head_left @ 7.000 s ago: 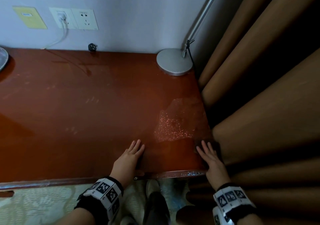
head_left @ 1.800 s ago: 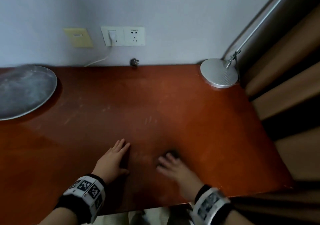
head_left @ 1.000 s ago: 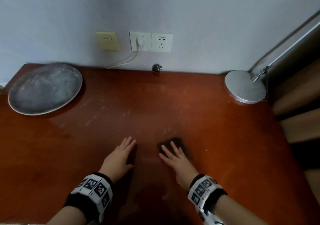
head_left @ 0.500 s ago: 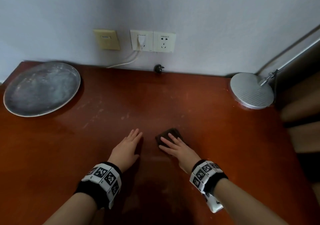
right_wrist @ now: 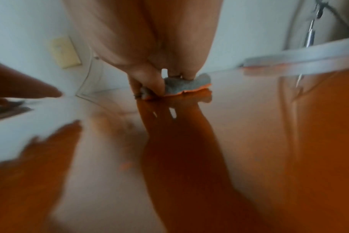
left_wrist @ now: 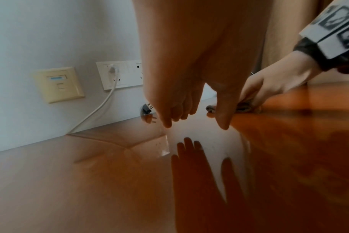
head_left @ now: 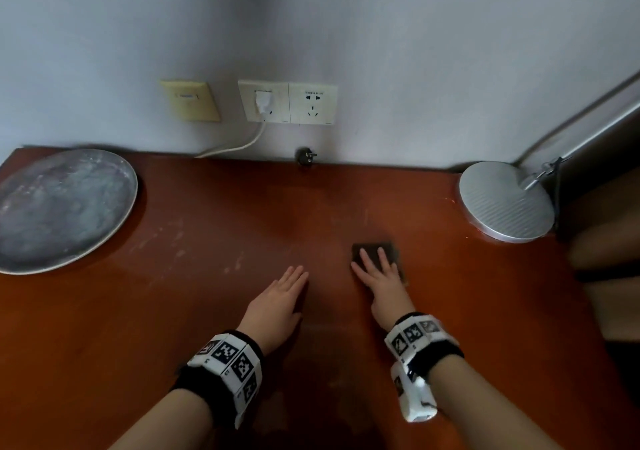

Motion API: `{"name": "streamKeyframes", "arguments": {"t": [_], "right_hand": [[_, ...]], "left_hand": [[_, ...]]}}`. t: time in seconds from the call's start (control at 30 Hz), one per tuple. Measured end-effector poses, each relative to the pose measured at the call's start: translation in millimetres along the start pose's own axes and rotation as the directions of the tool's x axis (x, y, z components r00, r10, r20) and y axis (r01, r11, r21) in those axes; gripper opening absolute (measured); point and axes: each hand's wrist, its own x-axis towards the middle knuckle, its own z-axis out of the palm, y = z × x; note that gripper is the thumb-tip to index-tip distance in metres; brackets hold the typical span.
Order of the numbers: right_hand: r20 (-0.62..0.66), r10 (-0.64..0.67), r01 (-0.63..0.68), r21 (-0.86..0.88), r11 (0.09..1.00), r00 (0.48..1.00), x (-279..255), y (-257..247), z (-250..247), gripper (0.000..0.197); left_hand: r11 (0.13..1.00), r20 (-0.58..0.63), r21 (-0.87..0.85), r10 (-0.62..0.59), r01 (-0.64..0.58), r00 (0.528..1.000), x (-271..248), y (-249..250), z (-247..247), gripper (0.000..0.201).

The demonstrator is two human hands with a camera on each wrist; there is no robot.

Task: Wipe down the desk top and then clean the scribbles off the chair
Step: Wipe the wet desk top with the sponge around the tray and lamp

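Note:
A small dark wiping cloth (head_left: 389, 249) lies flat on the glossy red-brown desk top (head_left: 207, 227), right of the middle. My right hand (head_left: 375, 271) presses on it with straight, spread fingers; in the right wrist view the cloth (right_wrist: 186, 85) looks grey and sits under the fingertips. My left hand (head_left: 289, 281) lies flat on the bare desk to the cloth's left, fingers straight and holding nothing. The left wrist view shows the left hand (left_wrist: 191, 119) just over the desk and the right hand (left_wrist: 269, 85) on the cloth (left_wrist: 243, 108). The chair is out of sight.
A round grey metal tray (head_left: 59, 207) sits at the back left. A lamp's round silver base (head_left: 507, 201) stands at the back right, with brown curtains (head_left: 609, 241) beyond the desk's right edge. Wall sockets (head_left: 287, 101), a white cable (head_left: 235, 144) and a loose plug (head_left: 304, 156) line the back wall.
My right hand has slid the cloth from the right front corner toward the middle, then farther back and a little right. The left hand has stayed flat beside it.

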Motion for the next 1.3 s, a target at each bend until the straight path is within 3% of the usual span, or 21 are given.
{"name": "streamKeyframes", "arguments": {"t": [0.03,0.1,0.17,0.27,0.37,0.47,0.53,0.6,0.7,0.77,0.83,0.9,0.93,0.97,1.03,1.13,1.17,1.23,1.3], "right_hand": [[0.016,-0.094,0.094,-0.011,0.995,0.995,-0.2,-3.7,4.9,0.086],[0.079,-0.359,0.362,-0.032,0.931,0.930,-9.5,-14.3,15.9,0.080],[0.153,-0.465,0.477,-0.052,0.877,0.872,-1.3,-2.1,12.9,0.075],[0.154,-0.298,0.321,-0.158,0.934,0.942,29.8,31.5,-12.3,0.081],[0.011,-0.171,0.166,0.186,0.968,0.985,45.9,42.9,-45.8,0.069],[-0.281,0.018,0.110,0.434,0.894,0.960,39.7,62.9,-60.9,0.052],[-0.292,0.079,0.042,0.387,0.921,0.953,33.5,76.1,-60.8,0.054],[-0.180,0.063,-0.008,0.292,0.956,0.982,26.7,83.1,-52.1,0.058],[-0.100,0.071,-0.046,0.233,0.971,0.992,17.4,89.9,-43.0,0.060],[-0.100,0.095,-0.066,0.259,0.964,0.990,13.4,95.1,-38.1,0.061],[-0.094,0.117,-0.088,0.270,0.959,0.989,11.5,97.8,-34.2,0.062],[-0.093,0.129,-0.098,0.285,0.954,0.987,11.3,99.0,-31.4,0.061],[-0.093,0.129,-0.098,0.287,0.953,0.987,11.6,99.6,-30.3,0.060],[-0.094,0.129,-0.098,0.278,0.956,0.987,11.8,99.2,-29.0,0.060],[-0.114,0.131,-0.097,0.261,0.960,0.985,12.7,96.7,-24.6,0.058],[-0.244,0.139,-0.055,0.321,0.945,0.960,18.1,85.6,-20.0,0.052],[-0.326,0.105,0.001,0.309,0.951,0.940,20.7,81.1,-18.5,0.049],[-0.443,0.004,0.129,0.270,0.954,0.896,27.3,69.3,-15.7,0.045],[-0.425,-0.143,0.256,0.221,0.941,0.894,35.7,55.6,-10.3,0.049]], "left_hand": [[1.000,-0.006,-0.003,0.005,-0.005,1.000,11.0,3.0,-2.2,0.070],[1.000,-0.024,-0.005,0.014,-0.014,1.000,24.3,6.6,-7.9,0.069],[1.000,-0.052,-0.005,0.024,-0.024,0.998,40.4,9.1,-12.6,0.066],[0.994,-0.061,0.051,0.103,-0.100,0.993,55.1,14.8,-14.8,0.063],[0.957,-0.019,0.122,0.269,-0.265,0.963,67.1,28.3,-8.7,0.062],[0.913,0.052,0.171,0.367,-0.371,0.929,86.6,48.8,1.1,0.061],[0.888,0.106,0.193,0.404,-0.417,0.909,101.2,60.1,11.0,0.060],[0.867,0.164,0.224,0.416,-0.445,0.894,115.7,65.1,19.8,0.062],[0.868,0.134,0.244,0.411,-0.432,0.902,142.5,61.2,20.9,0.059],[0.908,0.062,0.250,0.332,-0.337,0.941,162.3,53.5,10.6,0.056],[0.954,-0.040,0.256,0.173,-0.158,0.984,180.8,44.0,-2.3,0.054],[0.971,-0.097,0.237,0.050,-0.026,0.994,192.6,37.5,-9.8,0.054],[0.975,-0.093,0.223,0.042,-0.020,0.995,193.2,37.4,-10.5,0.054],[0.976,-0.066,0.211,0.072,-0.057,0.995,189.3,39.2,-9.1,0.056],[0.952,0.031,0.183,0.245,-0.247,0.969,166.8,47.6,0.7,0.067],[0.873,0.193,0.075,0.461,-0.481,0.866,123.2,59.6,18.6,0.064],[0.867,0.196,0.058,0.476,-0.495,0.857,117.4,59.0,21.0,0.061],[0.887,0.136,0.044,0.451,-0.461,0.882,120.2,54.1,15.3,0.053],[0.924,0.029,0.017,0.381,-0.382,0.924,127.3,47.7,0.6,0.049]]}}
